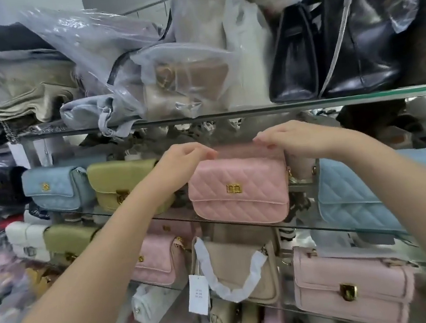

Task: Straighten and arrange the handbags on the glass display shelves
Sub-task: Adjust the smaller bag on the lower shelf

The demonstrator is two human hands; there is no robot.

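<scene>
While both hands rest on its top edge, the pink quilted handbag [238,190] stands upright at the front of the middle glass shelf [336,222], its gold clasp [234,188] facing the camera. The left hand [183,158] curls over the bag's top corner at about ten o'clock from the clasp, fingers bent down onto the flap. The right hand [295,139] does the same at about one o'clock, its fingertips [265,142] pressed on the top edge; both hands hold the bag lightly from above, though how far the fingers wrap behind it cannot be seen.

At nine o'clock from the pink bag, partly behind the left forearm, sits a yellow-green handbag [121,184], and further the same way a light blue quilted bag [58,188]. At three o'clock a larger blue quilted bag [351,192] leans just beside the right forearm. At six o'clock, one shelf down, a beige bag [247,268] has its handle wrapped in white paper and a hanging tag [197,294]; a pale pink bag [353,286] lies at five o'clock. At twelve o'clock the top shelf carries bags in clear plastic wrap [184,78], with a black leather bag [352,34] at one o'clock.
</scene>
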